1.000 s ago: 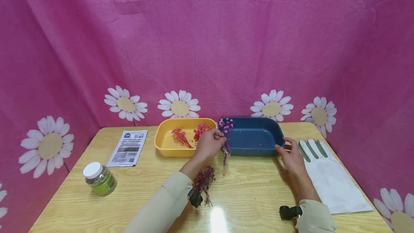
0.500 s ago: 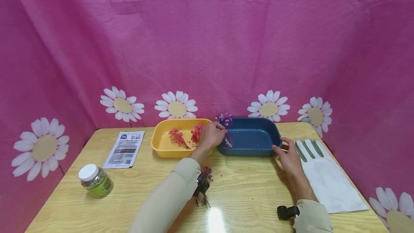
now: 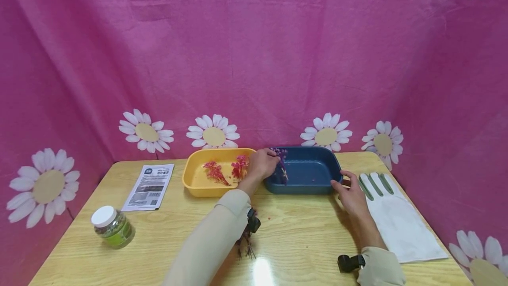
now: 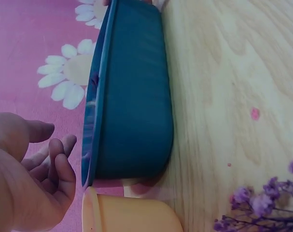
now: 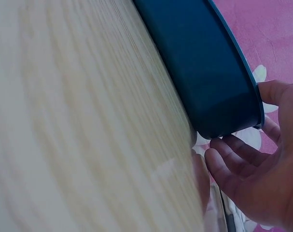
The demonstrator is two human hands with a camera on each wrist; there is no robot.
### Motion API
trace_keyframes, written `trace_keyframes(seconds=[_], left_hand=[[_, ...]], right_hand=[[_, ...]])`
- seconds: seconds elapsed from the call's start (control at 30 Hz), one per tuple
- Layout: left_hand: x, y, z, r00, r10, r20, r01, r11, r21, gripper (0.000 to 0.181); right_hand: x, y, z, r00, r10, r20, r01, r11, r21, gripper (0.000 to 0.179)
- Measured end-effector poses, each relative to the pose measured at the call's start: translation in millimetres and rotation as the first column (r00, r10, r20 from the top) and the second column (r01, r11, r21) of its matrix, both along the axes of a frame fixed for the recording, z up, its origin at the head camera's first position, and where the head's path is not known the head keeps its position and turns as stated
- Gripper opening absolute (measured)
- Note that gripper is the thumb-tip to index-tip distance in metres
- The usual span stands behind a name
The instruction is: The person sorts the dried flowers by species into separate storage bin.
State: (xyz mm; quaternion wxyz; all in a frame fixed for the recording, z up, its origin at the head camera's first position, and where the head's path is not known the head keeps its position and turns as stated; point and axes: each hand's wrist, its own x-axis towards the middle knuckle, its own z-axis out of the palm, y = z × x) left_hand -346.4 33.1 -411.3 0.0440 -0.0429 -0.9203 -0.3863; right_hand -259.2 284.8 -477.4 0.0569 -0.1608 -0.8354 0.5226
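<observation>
Purple flower sprig point(image 3: 283, 166), inside the left end of the blue tray point(image 3: 307, 188), blossoms toward the rear wall. My left hand point(image 3: 263, 163) is just beside it, above the tray's left rim; in the left wrist view the fingers are loosely bent, the thumb stands apart from them, and I see nothing held. Should a fingertip catch a blossom on withdrawal, I judge that the sprig could be pulled askew or shed florets; a pink fragment point(image 4: 255, 114) already lies on the table. My right hand point(image 3: 353, 195) grips the tray's right end, thumb at the rim, fingertips at the base. An uneven pull there could, I think, tip the tray or swing it against the yellow tray point(image 3: 206, 192) close by on the left. Beneath my left forearm lies a second purple bunch point(image 3: 247, 246); the wrist camera point(image 3: 253, 220), in line above it, might snag and drag its stems.
</observation>
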Motion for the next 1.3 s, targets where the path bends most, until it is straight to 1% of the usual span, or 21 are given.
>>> trace_keyframes(seconds=[0.1,0.17,0.3,0.4,0.5,0.57,0.67,0.83,0.97,1.2,1.3], left_hand=[[3.7,-1.7,-1.8,0.999,-0.044,0.002,0.044,0.999,-0.005,0.027],[7.0,-3.5,-2.7,0.998,-0.069,0.001,0.069,0.998,0.011,0.030],[15.7,-10.2,-3.2,0.995,-0.099,0.005,0.099,0.994,0.040,0.032],[23.4,-19.9,-1.5,0.992,-0.124,0.011,0.123,0.991,0.043,0.034],[31.3,-31.1,-0.6,0.986,-0.165,0.005,0.164,0.985,0.057,0.035],[37.1,-38.5,-0.8,0.983,-0.184,-0.001,0.183,0.979,0.085,0.036],[45.7,-49.1,-4.1,0.980,-0.197,-0.012,0.197,0.972,0.125,0.037],[61.1,-62.8,-13.0,0.978,-0.205,-0.027,0.207,0.966,0.158,0.036],[71.0,-71.9,-19.9,0.981,-0.189,-0.047,0.195,0.966,0.169,0.036],[84.2,-92.5,-25.1,0.986,-0.157,-0.063,0.164,0.978,0.125,0.038],[90.7,-101.1,-26.4,0.987,-0.150,-0.061,0.156,0.982,0.110,0.036]], right_hand=[[0.6,-1.2,0.6,1.000,0.001,0.002,-0.001,1.000,0.001,0.062],[0.5,-1.4,0.9,1.000,-0.001,0.002,0.001,1.000,-0.002,0.062],[0.6,-1.3,0.1,1.000,-0.006,0.006,0.006,1.000,-0.007,0.062],[-0.2,-1.8,-0.3,1.000,-0.010,0.006,0.010,1.000,-0.010,0.062],[-0.8,-1.7,-1.1,1.000,-0.014,0.007,0.014,1.000,-0.009,0.062],[-1.4,-1.2,-1.7,1.000,-0.016,0.012,0.016,1.000,-0.004,0.063],[-1.8,-0.8,-2.0,1.000,-0.011,0.014,0.011,1.000,-0.004,0.064],[-2.5,-1.0,-3.0,1.000,-0.011,0.020,0.011,1.000,0.007,0.064],[-2.6,-1.2,-2.9,1.000,-0.010,0.016,0.009,1.000,0.019,0.063],[-0.8,-2.4,-1.8,1.000,0.000,0.017,0.000,1.000,0.012,0.065],[0.1,-1.8,-1.9,1.000,0.009,0.004,-0.009,0.999,0.035,0.064]])
